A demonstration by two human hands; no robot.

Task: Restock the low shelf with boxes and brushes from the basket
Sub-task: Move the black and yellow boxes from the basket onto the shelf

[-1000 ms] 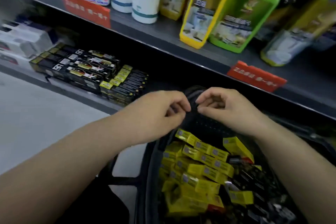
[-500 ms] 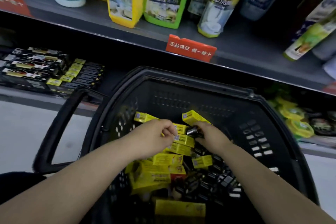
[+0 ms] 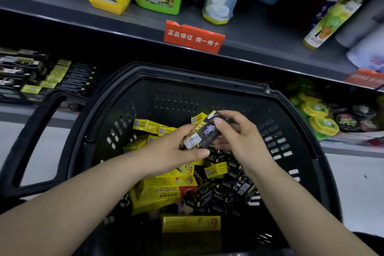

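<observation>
One small black box [image 3: 204,134], gold-edged with a white label end, held tilted above one black basket [image 3: 187,72]; left hand [image 3: 170,151] curled round its lower end; right hand [image 3: 239,137] pinching its upper end; beneath, a heap of yellow boxes [image 3: 164,191] and black ones, too jumbled to count.

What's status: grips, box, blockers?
Left grip and right grip both hold one black box. Box over basket, not yet shelved. No blocker seen.

The low shelf [image 3: 25,111] carries black boxes [image 3: 20,68] left, yellow tubs [image 3: 315,110] right.
</observation>
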